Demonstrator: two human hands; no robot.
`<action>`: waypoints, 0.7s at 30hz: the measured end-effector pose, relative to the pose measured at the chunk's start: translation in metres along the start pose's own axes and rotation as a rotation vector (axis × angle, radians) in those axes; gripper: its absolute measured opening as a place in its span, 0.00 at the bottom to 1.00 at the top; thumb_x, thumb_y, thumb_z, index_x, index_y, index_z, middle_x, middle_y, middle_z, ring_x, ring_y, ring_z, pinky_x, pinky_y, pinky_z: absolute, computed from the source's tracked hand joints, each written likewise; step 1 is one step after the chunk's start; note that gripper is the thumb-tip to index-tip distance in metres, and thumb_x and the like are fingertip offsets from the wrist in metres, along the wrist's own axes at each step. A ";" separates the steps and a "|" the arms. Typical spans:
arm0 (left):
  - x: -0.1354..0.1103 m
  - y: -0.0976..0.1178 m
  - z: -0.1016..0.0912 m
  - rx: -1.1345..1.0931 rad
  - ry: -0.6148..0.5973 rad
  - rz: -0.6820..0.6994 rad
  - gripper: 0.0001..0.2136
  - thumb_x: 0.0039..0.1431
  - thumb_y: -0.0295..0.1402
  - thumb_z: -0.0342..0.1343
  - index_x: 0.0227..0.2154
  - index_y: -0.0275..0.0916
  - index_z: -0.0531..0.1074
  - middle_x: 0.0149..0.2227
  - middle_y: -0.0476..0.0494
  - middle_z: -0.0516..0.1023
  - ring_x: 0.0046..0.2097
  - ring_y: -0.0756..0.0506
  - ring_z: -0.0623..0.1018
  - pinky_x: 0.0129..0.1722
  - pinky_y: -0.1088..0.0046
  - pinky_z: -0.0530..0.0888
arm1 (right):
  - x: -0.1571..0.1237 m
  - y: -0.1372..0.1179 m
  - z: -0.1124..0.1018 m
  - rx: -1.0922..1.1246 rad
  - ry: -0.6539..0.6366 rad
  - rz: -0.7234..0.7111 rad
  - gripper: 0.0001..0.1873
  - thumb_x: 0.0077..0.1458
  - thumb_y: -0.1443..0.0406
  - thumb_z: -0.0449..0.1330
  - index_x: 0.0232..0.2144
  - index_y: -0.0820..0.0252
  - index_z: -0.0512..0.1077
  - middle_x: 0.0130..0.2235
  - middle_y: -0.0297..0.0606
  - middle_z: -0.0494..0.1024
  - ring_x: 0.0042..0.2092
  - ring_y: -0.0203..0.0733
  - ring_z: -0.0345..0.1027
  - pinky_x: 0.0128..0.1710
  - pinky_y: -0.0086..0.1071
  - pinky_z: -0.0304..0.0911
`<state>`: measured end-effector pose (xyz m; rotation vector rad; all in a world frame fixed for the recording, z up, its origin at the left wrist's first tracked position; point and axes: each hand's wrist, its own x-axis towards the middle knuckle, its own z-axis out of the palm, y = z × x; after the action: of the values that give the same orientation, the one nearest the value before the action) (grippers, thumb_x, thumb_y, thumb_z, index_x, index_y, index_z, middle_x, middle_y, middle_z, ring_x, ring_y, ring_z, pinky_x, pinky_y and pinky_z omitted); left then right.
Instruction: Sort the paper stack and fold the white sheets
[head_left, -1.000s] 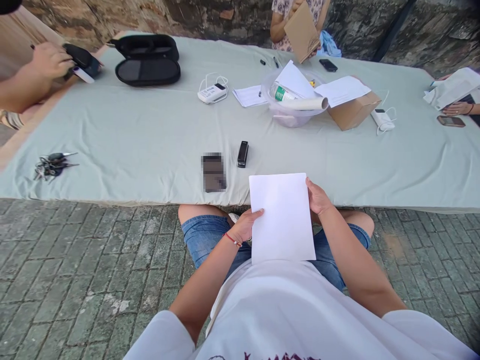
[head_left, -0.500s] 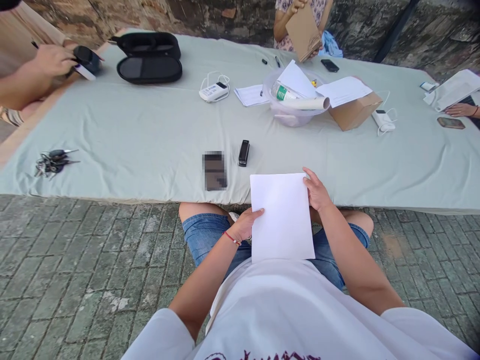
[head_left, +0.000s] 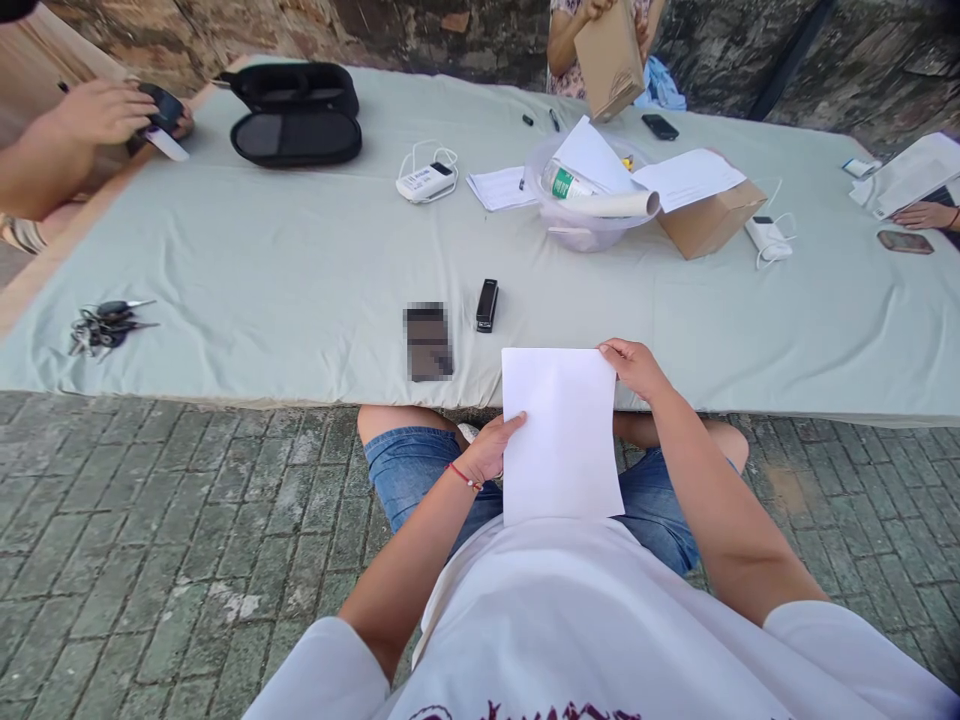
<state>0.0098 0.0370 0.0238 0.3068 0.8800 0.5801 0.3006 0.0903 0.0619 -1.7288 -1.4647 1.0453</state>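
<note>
I hold a blank white sheet of paper (head_left: 561, 436) upright over my lap, just in front of the table's near edge. My left hand (head_left: 491, 450) grips its left edge at mid height, thumb on the front. My right hand (head_left: 634, 365) pinches the top right corner, fingers curled over the top edge. A dark phone (head_left: 427, 341) and a small black stapler (head_left: 487, 305) lie on the grey-green tablecloth (head_left: 300, 280) just beyond the sheet.
A bunch of keys (head_left: 105, 325) lies at the left edge. Farther back are a black case (head_left: 295, 115), a white charger (head_left: 426, 181), papers, a clear bowl (head_left: 581, 225) and a cardboard box (head_left: 709, 220). Other people's hands work at the left, far and right sides.
My right hand has slid from the sheet's right edge up to its top right corner. The person at the far side has tilted the brown envelope more upright.
</note>
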 end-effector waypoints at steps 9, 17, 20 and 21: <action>0.001 -0.002 0.001 -0.051 0.057 0.001 0.19 0.57 0.39 0.61 0.46 0.29 0.74 0.44 0.31 0.80 0.43 0.39 0.81 0.52 0.57 0.75 | -0.002 -0.002 0.000 0.047 -0.022 0.027 0.19 0.53 0.50 0.58 0.39 0.55 0.76 0.31 0.33 0.74 0.31 0.38 0.64 0.32 0.31 0.61; 0.013 -0.007 -0.011 -0.216 -0.029 -0.017 0.18 0.60 0.37 0.57 0.47 0.28 0.73 0.44 0.31 0.81 0.45 0.38 0.81 0.55 0.56 0.72 | -0.012 -0.006 0.016 0.547 -0.050 0.195 0.28 0.51 0.50 0.63 0.53 0.52 0.68 0.38 0.35 0.78 0.34 0.40 0.72 0.31 0.33 0.67; 0.018 -0.010 -0.016 -0.259 -0.022 -0.013 0.19 0.60 0.38 0.57 0.48 0.28 0.73 0.44 0.32 0.80 0.45 0.39 0.81 0.56 0.56 0.71 | -0.034 0.003 0.026 0.699 -0.200 0.278 0.25 0.51 0.51 0.64 0.47 0.58 0.73 0.42 0.42 0.80 0.39 0.44 0.74 0.40 0.37 0.70; 0.019 -0.011 -0.018 -0.260 -0.013 -0.014 0.18 0.59 0.37 0.57 0.48 0.28 0.72 0.44 0.32 0.80 0.45 0.39 0.81 0.56 0.56 0.71 | -0.043 0.008 0.030 0.745 -0.244 0.318 0.23 0.51 0.52 0.65 0.45 0.60 0.74 0.42 0.43 0.80 0.40 0.44 0.75 0.42 0.38 0.70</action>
<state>0.0092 0.0398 -0.0044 0.0691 0.7833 0.6703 0.2757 0.0455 0.0475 -1.3233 -0.7593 1.7465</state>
